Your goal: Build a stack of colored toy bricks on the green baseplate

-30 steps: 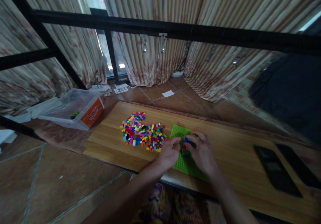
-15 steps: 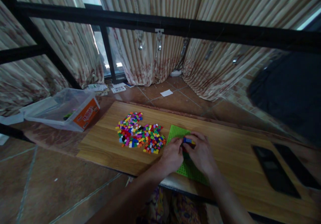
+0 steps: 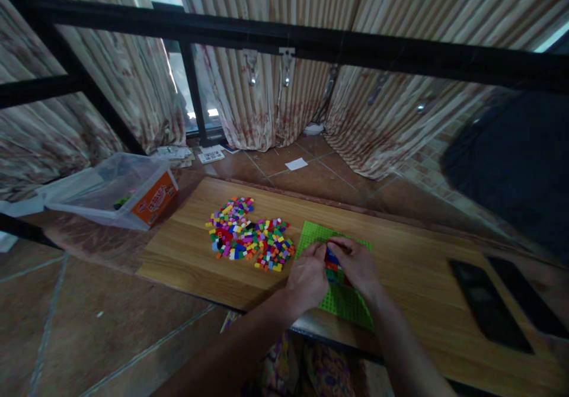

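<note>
A green studded baseplate [image 3: 347,303] lies on the wooden board, and on it rises a small block of toy bricks [image 3: 334,269] in blue, red and green. My left hand [image 3: 309,274] presses its closed fingertips against the left side of these bricks. From the right, my right hand [image 3: 359,265] is pinched at the top of the same bricks, near a blue one. Fingers cover much of the block, so the single piece between them cannot be made out. Left of the baseplate is a spread pile of loose, many-coloured toy bricks [image 3: 271,244].
A clear plastic tub [image 3: 100,207] with an orange label stands left of the wooden board [image 3: 186,266]. Two dark flat objects [image 3: 489,305] lie at the board's right end. A black metal rail [image 3: 222,26] crosses in front of striped curtains [image 3: 267,101].
My right hand has shifted slightly and its fingers now meet the left fingertips over the top. The blue and yellow bricks there are more covered, while red and green ones below show more.
</note>
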A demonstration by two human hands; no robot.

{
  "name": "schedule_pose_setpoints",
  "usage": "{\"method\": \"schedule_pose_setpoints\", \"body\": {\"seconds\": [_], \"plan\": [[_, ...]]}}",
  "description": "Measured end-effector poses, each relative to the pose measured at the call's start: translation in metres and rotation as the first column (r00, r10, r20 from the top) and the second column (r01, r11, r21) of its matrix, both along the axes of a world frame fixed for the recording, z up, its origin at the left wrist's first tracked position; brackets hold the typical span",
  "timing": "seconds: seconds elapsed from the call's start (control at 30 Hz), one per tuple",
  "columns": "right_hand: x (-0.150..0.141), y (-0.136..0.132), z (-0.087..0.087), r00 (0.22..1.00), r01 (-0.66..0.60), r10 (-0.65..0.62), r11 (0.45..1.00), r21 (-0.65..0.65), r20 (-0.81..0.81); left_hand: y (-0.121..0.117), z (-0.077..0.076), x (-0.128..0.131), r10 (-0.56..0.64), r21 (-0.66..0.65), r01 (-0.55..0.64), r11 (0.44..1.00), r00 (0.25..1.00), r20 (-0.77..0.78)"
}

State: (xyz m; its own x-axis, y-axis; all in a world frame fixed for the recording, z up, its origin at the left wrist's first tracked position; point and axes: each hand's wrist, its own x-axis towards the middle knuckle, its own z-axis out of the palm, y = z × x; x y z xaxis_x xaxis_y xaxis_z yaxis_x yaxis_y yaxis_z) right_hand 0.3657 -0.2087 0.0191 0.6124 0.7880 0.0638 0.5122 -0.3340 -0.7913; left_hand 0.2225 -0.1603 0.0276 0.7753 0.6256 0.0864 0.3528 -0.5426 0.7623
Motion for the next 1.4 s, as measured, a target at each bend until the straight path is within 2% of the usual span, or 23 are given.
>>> {"method": "schedule_pose_setpoints", "body": {"seconds": [0.13, 0.37, 0.6, 0.7, 0.83, 0.93, 1.1, 1.17, 1.27, 1.4], "plan": [[0.000, 0.003, 0.002, 0.995, 0.035, -0.034, 0.999, 0.010, -0.093, -0.002, -0.004, 0.001, 0.018, 0.016, -0.017, 1.000, 1.000, -0.016], [0.001, 0.007, 0.002, 0.986, 0.059, -0.056, 0.998, 0.015, -0.157, -0.003, -0.004, 0.003, 0.018, 0.083, -0.014, 0.996, 0.999, -0.046], [0.001, 0.004, 0.009, 0.990, 0.013, -0.007, 0.999, 0.047, -0.140, -0.004, -0.002, -0.002, 0.013, -0.001, -0.013, 1.000, 0.999, -0.036], [0.007, -0.005, 0.018, 0.993, 0.091, -0.081, 0.989, 0.118, -0.085, -0.006, -0.003, -0.009, 0.053, -0.006, -0.053, 0.999, 0.998, -0.037], [0.013, -0.026, 0.026, 0.972, 0.236, -0.230, 0.945, 0.225, -0.054, -0.011, -0.003, -0.015, 0.062, 0.042, -0.060, 0.997, 0.998, -0.031], [0.007, -0.045, 0.024, 0.964, 0.259, -0.241, 0.949, 0.180, -0.116, -0.016, -0.001, -0.013, 0.007, 0.106, -0.002, 0.994, 0.999, -0.048], [-0.010, -0.074, 0.010, 0.932, 0.328, -0.303, 0.938, 0.110, -0.198, -0.024, -0.001, -0.004, -0.027, 0.204, 0.071, 0.976, 0.978, -0.209], [-0.014, -0.082, 0.004, 0.923, 0.353, -0.337, 0.933, 0.061, -0.185, -0.024, -0.002, -0.002, -0.036, 0.238, 0.095, 0.967, 0.970, -0.240], [-0.017, -0.090, -0.001, 0.940, 0.319, -0.316, 0.948, 0.002, -0.128, -0.024, -0.003, -0.001, -0.038, 0.256, 0.111, 0.960, 0.960, -0.276], [-0.019, -0.091, 0.002, 0.941, 0.324, -0.325, 0.946, -0.024, -0.091, -0.025, 0.000, -0.001, -0.046, 0.217, 0.101, 0.971, 0.969, -0.244]]}}
